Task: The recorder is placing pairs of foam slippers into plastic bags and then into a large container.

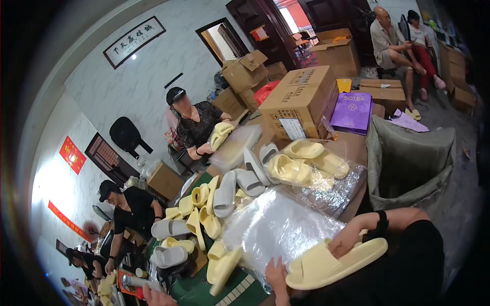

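Observation:
My right hand (341, 246) reaches into the foot opening of a pale yellow slide slipper (334, 263) and holds it in front of me; its fingertips are hidden under the strap. Beside the slipper's toe is my left hand (276, 276), fingers pointing up and partly spread, at the edge of a stack of clear plastic bags (286, 219). To the left of the bags lies a loose pile of yellow slippers (209, 223) and grey slippers (224, 194). Bagged yellow slippers (309, 166) rest behind the stack.
A large cardboard box (298, 102) and a purple bag (351, 112) stand at the back of the table. On the right gapes a big grey-green sack (408, 163). Across the table a co-worker holds a yellow slipper (220, 134). Another person's hand (157, 296) shows at lower left.

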`<state>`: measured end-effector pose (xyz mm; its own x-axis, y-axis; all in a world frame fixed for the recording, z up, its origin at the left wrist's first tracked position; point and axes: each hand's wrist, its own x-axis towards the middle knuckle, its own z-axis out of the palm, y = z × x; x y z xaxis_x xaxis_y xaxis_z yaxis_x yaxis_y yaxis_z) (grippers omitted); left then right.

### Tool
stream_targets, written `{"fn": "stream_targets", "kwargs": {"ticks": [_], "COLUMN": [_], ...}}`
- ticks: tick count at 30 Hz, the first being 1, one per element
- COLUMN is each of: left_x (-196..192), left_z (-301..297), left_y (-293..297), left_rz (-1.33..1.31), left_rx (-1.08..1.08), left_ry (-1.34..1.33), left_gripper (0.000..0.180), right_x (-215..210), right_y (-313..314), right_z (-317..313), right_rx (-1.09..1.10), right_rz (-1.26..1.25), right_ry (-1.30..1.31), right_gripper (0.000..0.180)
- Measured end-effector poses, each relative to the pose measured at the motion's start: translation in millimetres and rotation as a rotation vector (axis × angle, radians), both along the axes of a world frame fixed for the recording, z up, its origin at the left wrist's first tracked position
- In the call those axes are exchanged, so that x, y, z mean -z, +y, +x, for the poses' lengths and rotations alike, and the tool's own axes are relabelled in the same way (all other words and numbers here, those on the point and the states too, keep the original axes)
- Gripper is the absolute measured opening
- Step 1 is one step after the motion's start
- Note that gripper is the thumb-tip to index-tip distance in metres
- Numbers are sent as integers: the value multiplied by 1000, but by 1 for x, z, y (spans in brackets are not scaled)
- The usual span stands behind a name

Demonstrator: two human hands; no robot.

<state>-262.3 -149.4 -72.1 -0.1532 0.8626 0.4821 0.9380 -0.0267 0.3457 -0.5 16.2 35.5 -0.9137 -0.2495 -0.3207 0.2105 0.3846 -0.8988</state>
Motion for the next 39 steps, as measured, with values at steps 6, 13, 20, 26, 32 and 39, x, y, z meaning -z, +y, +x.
{"fn": "stream_targets", "kwargs": {"ticks": [6, 13, 20, 26, 32, 39], "left_x": [-63, -85, -80, -60, -59, -26], "left_z": [40, 71, 85, 97, 96, 66], "left_y": [-2, 3, 3, 3, -3, -9], "left_rz": [-17, -121, -130, 4, 116, -87], "left_rx": [-152, -90, 71, 293, -262, -145], "left_ry": [-191, -315, -69, -111, -575, -541], "left_gripper": [36, 41, 45, 55, 51, 49], "right_x": [-10, 27, 32, 49, 68, 64], "right_y": [-8, -25, -22, -5, 2, 21], "right_z": [-3, -19, -47, -79, -118, -138], "right_rx": [257, 466, 514, 705, 856, 858], "right_rz": [608, 1073, 1300, 1408, 1169, 1042], "right_ry": [61, 438, 363, 587, 377, 405], "right_gripper": [31, 36, 26, 26, 26, 34]}}
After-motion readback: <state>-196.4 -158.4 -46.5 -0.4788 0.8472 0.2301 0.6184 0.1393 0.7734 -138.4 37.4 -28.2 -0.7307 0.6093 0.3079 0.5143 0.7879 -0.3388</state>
